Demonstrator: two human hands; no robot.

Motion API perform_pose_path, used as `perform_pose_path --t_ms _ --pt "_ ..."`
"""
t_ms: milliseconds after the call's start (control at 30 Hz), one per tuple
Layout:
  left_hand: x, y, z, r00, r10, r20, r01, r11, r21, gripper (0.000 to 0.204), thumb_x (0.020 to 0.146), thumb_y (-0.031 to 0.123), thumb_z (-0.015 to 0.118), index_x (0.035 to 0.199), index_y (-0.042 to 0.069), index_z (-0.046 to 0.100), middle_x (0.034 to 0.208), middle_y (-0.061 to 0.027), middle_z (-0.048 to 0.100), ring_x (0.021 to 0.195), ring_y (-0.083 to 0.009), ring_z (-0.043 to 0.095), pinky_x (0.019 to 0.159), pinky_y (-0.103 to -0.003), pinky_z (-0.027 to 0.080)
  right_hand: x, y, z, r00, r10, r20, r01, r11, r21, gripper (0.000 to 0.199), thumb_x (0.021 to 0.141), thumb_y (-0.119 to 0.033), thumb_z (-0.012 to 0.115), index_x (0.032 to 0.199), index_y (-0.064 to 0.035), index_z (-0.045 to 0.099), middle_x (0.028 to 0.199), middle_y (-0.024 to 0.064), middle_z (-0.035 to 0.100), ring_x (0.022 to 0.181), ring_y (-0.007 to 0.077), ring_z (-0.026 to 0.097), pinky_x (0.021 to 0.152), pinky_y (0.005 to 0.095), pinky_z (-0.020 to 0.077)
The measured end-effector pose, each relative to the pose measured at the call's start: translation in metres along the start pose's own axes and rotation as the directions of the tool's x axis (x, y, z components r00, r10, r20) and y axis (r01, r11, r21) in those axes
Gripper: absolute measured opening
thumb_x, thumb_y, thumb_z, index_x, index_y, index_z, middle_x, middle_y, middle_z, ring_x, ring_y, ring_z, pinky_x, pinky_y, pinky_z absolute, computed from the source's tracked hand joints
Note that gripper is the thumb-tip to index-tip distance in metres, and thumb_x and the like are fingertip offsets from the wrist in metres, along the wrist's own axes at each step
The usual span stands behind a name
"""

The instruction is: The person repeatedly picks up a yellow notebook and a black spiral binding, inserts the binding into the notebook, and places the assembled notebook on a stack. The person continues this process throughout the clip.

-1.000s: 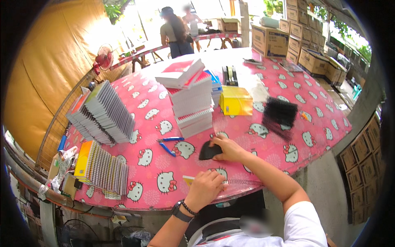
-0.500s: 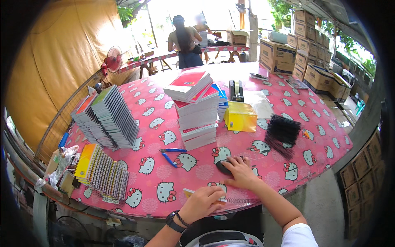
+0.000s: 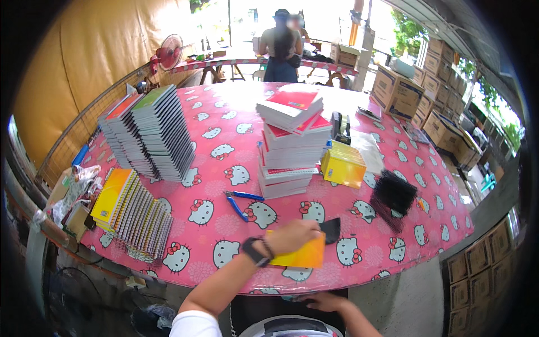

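Observation:
My left hand (image 3: 295, 237), with a dark watch and beaded bracelet on its wrist, is closed at the upper edge of a yellow-orange notebook (image 3: 303, 257). The notebook lies near the table's front edge, partly covered by that hand. Just beyond the fingers is a flat black piece (image 3: 332, 230). My right hand (image 3: 327, 302) is low at the front edge, fingers stretched leftward beside a small pale-blue thing (image 3: 295, 298) that I cannot make out. Blue-handled pliers (image 3: 242, 203) lie open on the table, left of a tall stack of red-covered notebooks (image 3: 289, 146).
Yellow spiral notebooks (image 3: 135, 216) and tall notebook stacks (image 3: 160, 135) stand on the left. Right of centre are yellow notebooks (image 3: 343, 164), a tape dispenser (image 3: 341, 128) and black coils (image 3: 393, 194). Cardboard boxes (image 3: 396, 92) stand behind; a person (image 3: 279, 48) stands at the far table.
My left hand has moved up and right, and the yellow notebook now shows under it. My right hand has left the black piece and dropped to the table's front edge. The view has shifted.

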State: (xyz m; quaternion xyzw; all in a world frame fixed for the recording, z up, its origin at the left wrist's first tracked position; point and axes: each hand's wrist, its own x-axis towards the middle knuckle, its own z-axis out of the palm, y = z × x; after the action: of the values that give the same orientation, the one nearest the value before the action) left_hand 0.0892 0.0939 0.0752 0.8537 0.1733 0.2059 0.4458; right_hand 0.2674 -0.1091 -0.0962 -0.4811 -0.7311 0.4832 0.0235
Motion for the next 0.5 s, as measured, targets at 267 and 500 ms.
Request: perform_pose_path --t_ms 267,500 --pt "0.023 -0.039 0.073 0.945 0.3 -0.126 -0.214 0.865 0.454 0.023 0.088 0.03 0.057 0.087 0.007 0.053 0.078 -0.0074 0.054 0.074 -0.0254 0.06 0.062 -0.036 0.049 0.094 0.05 0.058 0.978 0.117 -0.175 -0.155 0.963 -0.223 0.047 0.086 -0.022 0.049 0.129 -0.0041 0.049 0.139 0.021 0.043 0.128 0.0354 0.041 0.108 0.0436 0.0296" --pt "0.021 -0.039 0.079 0.958 0.259 -0.126 -0.205 0.92 0.335 0.019 0.088 0.026 0.057 0.084 0.008 0.052 0.076 -0.0058 0.053 0.074 -0.0215 0.057 0.061 -0.033 0.048 0.109 0.028 0.026 0.945 0.249 -0.214 -0.291 0.936 -0.196 0.046 0.086 -0.022 0.049 0.128 -0.0046 0.05 0.137 0.0212 0.045 0.127 0.0355 0.042 0.107 0.044 0.0309"
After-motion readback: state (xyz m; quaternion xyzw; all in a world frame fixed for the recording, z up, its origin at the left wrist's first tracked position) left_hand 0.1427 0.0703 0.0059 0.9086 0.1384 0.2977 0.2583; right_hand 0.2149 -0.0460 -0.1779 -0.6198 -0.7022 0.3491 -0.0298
